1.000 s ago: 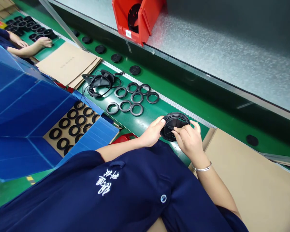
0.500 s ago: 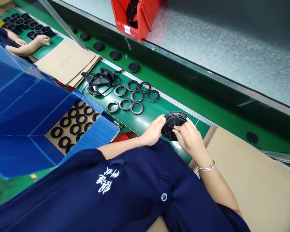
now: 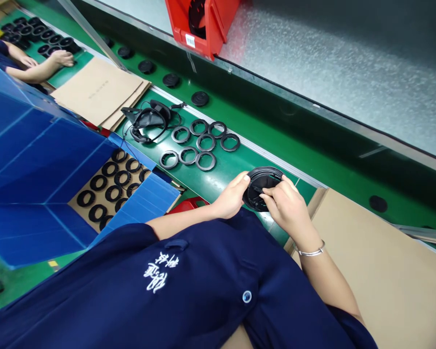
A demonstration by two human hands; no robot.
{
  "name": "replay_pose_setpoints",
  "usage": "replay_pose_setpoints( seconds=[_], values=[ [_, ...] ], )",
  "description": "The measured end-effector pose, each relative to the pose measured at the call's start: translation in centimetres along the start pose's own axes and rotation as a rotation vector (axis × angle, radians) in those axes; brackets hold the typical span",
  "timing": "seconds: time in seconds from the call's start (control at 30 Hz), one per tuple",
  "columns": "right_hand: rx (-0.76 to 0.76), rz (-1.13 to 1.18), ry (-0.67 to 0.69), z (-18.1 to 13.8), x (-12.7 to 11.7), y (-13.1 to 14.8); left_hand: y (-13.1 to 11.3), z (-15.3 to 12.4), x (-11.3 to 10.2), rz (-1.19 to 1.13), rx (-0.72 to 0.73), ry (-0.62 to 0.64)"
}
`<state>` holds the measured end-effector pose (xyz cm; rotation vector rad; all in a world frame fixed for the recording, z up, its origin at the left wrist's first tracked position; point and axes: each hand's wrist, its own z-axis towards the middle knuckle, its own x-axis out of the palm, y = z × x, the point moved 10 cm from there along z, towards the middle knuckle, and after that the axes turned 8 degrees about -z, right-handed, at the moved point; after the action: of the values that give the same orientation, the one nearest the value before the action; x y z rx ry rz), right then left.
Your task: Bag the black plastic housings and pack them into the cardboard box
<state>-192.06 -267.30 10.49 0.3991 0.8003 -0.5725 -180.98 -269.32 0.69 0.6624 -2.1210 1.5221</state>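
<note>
A round black plastic part [image 3: 258, 185] with a raised rim is held up in front of my body, above the green bench. My left hand [image 3: 232, 195] grips its left edge, thumb on the rim. My right hand [image 3: 285, 202] has its thumb and forefinger pinched at the middle of the part, while another finger touches its right rim. Whether a smaller piece sits in that pinch cannot be made out. Several black rings [image 3: 205, 142] lie on the bench to the left, beside a black headset [image 3: 150, 121] with a cable.
Cardboard sheets [image 3: 98, 92] lie at the left and more cardboard [image 3: 378, 261] at the right. A blue box [image 3: 145, 213] holds several rings. Round black parts [image 3: 199, 99] line the green strip behind. A red bin [image 3: 192, 43] stands on the shelf. A co-worker's hand [image 3: 62, 58] rests far left.
Both hands stay around the round part, which is tilted slightly differently. The right hand has shifted a little to the right. The round parts on the strip have moved slightly left in view.
</note>
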Motion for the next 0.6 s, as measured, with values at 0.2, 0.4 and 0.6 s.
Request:
replay_pose_setpoints(
  seconds=[0.2, 0.4, 0.6],
  values=[
    [0.012, 0.007, -0.038, -0.19, -0.36, 0.04, -0.09, -0.2, 0.14, 0.015, -0.032, 0.007],
    [-0.007, 0.005, -0.042, -0.24, -0.69, 0.27, 0.35, -0.27, 0.2, -0.016, -0.086, 0.014],
    [-0.009, -0.076, -0.019, -0.19, -0.98, 0.75, 0.05, -0.31, 0.13, -0.003, -0.051, 0.005]
  ],
)
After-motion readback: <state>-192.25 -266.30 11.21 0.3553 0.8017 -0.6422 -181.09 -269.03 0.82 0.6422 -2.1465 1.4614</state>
